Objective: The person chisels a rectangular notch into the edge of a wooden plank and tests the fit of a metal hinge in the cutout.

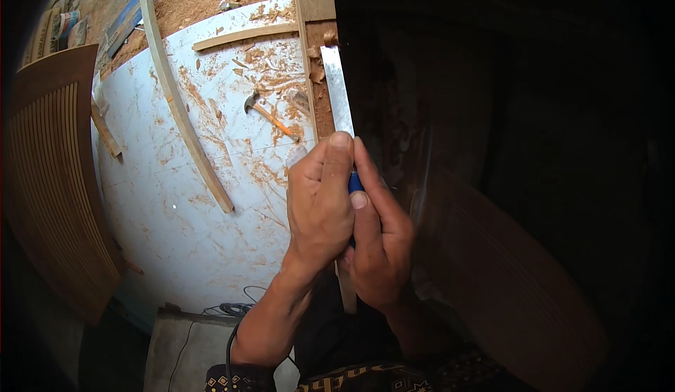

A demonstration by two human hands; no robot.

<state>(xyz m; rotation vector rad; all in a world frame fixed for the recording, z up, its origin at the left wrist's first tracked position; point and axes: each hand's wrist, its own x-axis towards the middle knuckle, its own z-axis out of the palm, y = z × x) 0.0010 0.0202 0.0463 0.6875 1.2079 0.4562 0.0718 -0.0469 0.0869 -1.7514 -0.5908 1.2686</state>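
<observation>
A wood chisel [338, 91] with a flat silver blade and a blue handle points away from me along a wooden board [315, 2]. My left hand [321, 198] grips it where blade and handle meet, thumb pressed on top of the blade. Around the blue handle my right hand [380, 248] is closed, its forefinger stretched along the side. The blade's tip lies in a recess cut into the board, where curled wood shavings [316, 68] have gathered. Most of the handle is hidden by my fingers.
A claw hammer [271, 116] with an orange handle lies on the pale, shaving-strewn floor [211, 251]. Wooden strips [184, 121] lie left of the board. A slatted wooden panel [56, 181] stands far left. Black cable [232, 310] coils near my left forearm. The right side is very dark.
</observation>
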